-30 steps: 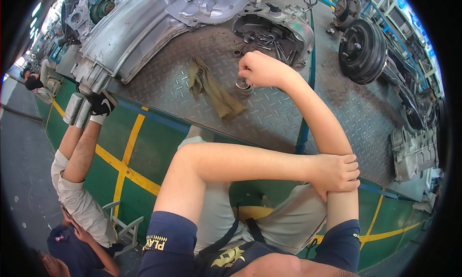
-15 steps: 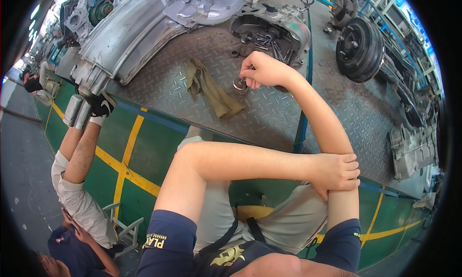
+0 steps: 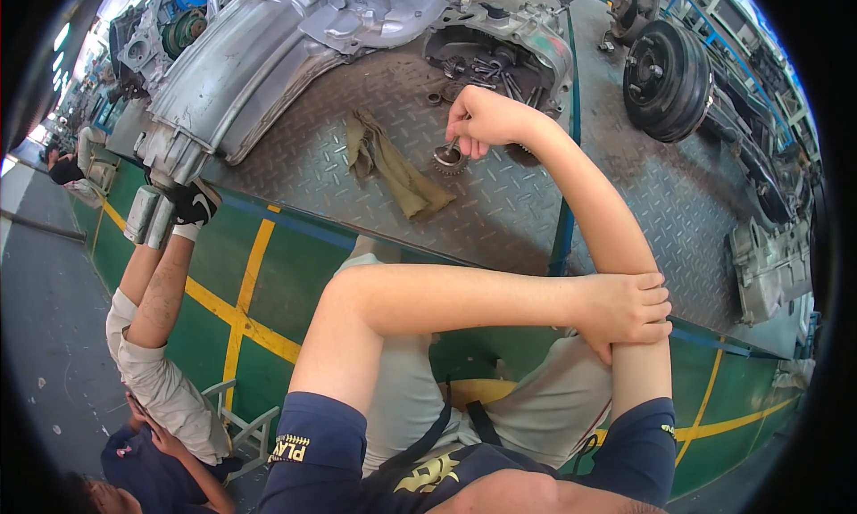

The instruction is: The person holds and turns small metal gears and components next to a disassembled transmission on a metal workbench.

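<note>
My right hand (image 3: 489, 121) reaches over the metal plate, its fingers pinched together on a slim metal piece (image 3: 453, 143), mostly hidden by the fingers. Directly beneath the fingertips lies a small toothed gear ring (image 3: 449, 163); whether the piece touches it I cannot tell. My left hand (image 3: 622, 309) is wrapped around my right forearm (image 3: 616, 219), below the elbow. To the left of the gear a crumpled olive cloth (image 3: 390, 168) lies on the plate. Beyond my right hand, a cast metal housing (image 3: 561, 68) contains several bolts and small gears (image 3: 455, 66).
A large grey gearbox casing (image 3: 223, 77) stands at the far left. On the right are a black brake drum (image 3: 662, 81) and another metal casing (image 3: 772, 269). A seated person (image 3: 165, 460) is at lower left, with a shoe (image 3: 194, 202) by the plate's edge.
My right hand has shifted very slightly up, with its fingers still pinched above the gear ring. The left hand keeps its hold on the forearm. The whole view has turned a little.
</note>
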`<state>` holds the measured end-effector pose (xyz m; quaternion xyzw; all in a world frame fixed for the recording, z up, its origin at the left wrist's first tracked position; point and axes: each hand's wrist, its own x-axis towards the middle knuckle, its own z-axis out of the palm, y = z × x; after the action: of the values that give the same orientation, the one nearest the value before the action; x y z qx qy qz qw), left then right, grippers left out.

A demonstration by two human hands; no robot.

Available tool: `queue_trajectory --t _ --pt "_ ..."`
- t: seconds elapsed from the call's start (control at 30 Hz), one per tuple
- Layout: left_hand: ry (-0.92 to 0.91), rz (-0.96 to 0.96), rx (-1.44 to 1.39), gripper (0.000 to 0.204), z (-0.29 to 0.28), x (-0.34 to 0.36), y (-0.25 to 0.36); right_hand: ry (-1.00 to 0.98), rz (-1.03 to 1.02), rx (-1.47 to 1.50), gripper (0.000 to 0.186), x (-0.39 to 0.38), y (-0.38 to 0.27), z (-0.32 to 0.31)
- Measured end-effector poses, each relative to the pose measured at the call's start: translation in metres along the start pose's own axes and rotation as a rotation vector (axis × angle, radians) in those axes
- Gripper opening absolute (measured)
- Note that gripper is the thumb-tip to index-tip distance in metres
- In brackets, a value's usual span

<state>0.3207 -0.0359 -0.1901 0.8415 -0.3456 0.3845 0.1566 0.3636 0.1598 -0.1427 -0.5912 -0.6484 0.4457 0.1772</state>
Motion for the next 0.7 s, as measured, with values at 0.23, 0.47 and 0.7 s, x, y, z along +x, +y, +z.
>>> queue_trajectory --t 0.23,0.47,0.7 --pt "-0.008 0.016 0.022 0.078 -0.005 -0.004 -0.002 0.021 0.055 -0.197 0.017 0.004 -0.017 0.004" --pt "-0.014 0.026 0.081 0.079 -0.008 -0.009 0.001 0.196 0.002 -0.599 0.015 0.000 -0.037 0.025" --pt "0.022 0.022 0.132 0.080 -0.006 -0.010 0.007 0.295 -0.044 -0.851 0.015 -0.007 -0.046 0.043"
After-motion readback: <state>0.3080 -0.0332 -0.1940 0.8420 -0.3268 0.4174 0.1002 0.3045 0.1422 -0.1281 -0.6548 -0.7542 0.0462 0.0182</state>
